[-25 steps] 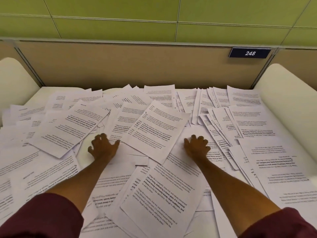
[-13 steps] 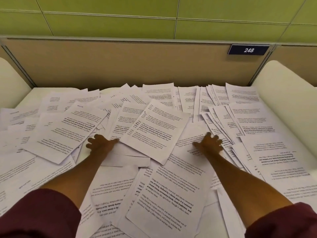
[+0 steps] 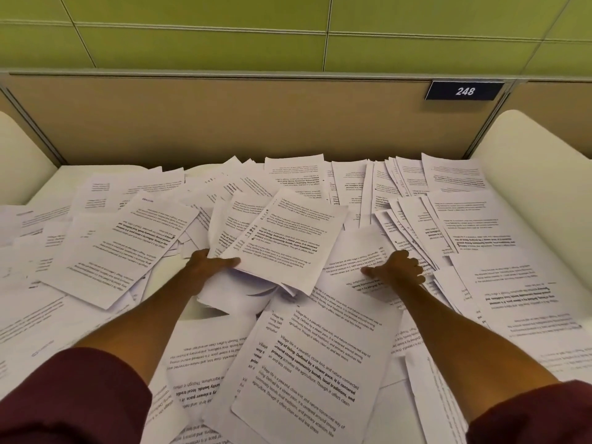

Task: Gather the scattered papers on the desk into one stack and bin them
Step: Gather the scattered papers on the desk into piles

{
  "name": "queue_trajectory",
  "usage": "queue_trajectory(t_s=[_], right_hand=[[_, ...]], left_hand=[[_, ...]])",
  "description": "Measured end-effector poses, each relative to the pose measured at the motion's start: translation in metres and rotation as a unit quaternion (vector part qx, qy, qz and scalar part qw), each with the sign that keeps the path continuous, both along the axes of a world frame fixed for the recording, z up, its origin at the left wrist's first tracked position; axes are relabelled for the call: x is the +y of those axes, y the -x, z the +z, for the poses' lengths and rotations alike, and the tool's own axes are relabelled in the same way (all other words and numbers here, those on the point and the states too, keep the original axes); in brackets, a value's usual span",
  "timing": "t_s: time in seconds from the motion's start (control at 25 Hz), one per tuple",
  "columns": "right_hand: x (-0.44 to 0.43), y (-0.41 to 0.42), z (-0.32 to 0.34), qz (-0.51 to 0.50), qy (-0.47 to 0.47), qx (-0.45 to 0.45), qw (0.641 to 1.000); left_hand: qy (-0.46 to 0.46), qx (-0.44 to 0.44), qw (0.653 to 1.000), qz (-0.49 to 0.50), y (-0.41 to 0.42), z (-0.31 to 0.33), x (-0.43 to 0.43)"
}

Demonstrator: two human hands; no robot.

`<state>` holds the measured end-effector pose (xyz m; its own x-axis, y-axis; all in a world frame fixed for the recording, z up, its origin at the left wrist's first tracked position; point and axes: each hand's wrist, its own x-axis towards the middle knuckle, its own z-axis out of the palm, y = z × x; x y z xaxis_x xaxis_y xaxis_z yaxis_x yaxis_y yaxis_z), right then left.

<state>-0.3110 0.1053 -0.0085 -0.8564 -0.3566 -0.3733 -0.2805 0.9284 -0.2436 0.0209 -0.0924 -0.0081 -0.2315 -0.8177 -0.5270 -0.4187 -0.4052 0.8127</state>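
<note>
Several printed white papers (image 3: 128, 241) lie scattered and overlapping across the white desk (image 3: 57, 181). At the centre, my left hand (image 3: 209, 267) grips the near left corner of a raised bunch of sheets (image 3: 288, 241), thumb on top, so their near edge lifts off the desk. To the right, my right hand (image 3: 400, 269) rests on a sheet (image 3: 355, 251), fingers curled down over the edges of the fanned papers (image 3: 416, 225) at the right. A large sheet (image 3: 307, 363) lies nearest me between my forearms. No bin is in view.
A beige partition (image 3: 256, 123) with a dark "248" plate (image 3: 464, 90) closes off the back of the desk, under a green wall. Rounded white side panels (image 3: 528, 149) rise at both ends of the desk.
My left hand moved right and took hold of the central sheets, lifting their near edge. My right hand shifted further right onto the papers beside the fanned pile.
</note>
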Motion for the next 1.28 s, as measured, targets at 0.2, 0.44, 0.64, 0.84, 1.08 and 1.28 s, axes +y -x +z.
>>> queue_trajectory(t_s=[0.2, 0.44, 0.64, 0.84, 1.08, 1.28], right_hand=[[0.002, 0.002, 0.001, 0.040, 0.070, -0.049, 0.996], [0.007, 0.013, 0.015, 0.088, 0.268, -0.115, 0.952], [0.009, 0.028, 0.034, 0.037, 0.408, -0.123, 0.904], [-0.002, 0.041, 0.062, -0.046, 0.549, -0.083, 0.830], [-0.023, 0.049, 0.100, -0.181, 0.668, -0.178, 0.699], [-0.024, 0.043, 0.104, -0.160, 0.648, -0.287, 0.687]], left_hand=[[-0.008, 0.009, 0.999, -0.043, 0.003, 0.002, 0.003], [-0.060, 0.018, 0.997, -0.045, 0.010, 0.011, 0.000], [0.027, 0.088, 0.995, 0.049, 0.007, 0.033, -0.017], [0.069, 0.175, 0.977, 0.096, 0.008, 0.071, -0.029], [0.036, 0.185, 0.982, -0.007, 0.028, 0.074, 0.006], [0.001, 0.193, 0.978, -0.077, 0.062, 0.065, 0.036]])
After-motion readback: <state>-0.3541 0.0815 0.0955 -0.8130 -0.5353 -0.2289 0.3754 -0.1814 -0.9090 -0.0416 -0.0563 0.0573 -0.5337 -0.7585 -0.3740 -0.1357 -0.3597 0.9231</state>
